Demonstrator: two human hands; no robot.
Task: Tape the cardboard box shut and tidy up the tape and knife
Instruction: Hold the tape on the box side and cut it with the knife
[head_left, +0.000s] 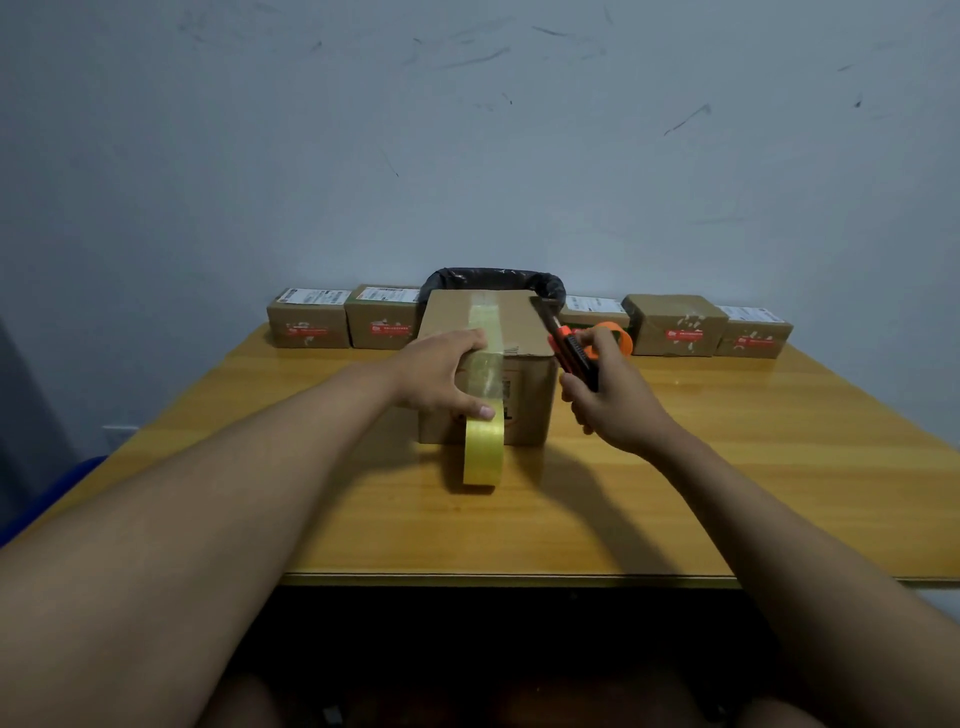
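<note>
A closed cardboard box (524, 332) stands in the middle of the wooden table (675, 493). A strip of clear yellowish tape runs over its top and down its front face to the tape roll (483, 457), which stands on edge on the table against the box front. My left hand (441, 374) presses on the box's front top edge, fingers on the tape and thumb down by the roll. My right hand (613, 400), just right of the box, grips an orange and black utility knife (571, 353) with its blade pointing up and away.
A row of small taped cardboard parcels (309, 325) (675, 325) lines the table's far edge against the wall. A black bag-lined bin (498, 278) sits behind the box. An orange ring (618, 332) lies behind my right hand.
</note>
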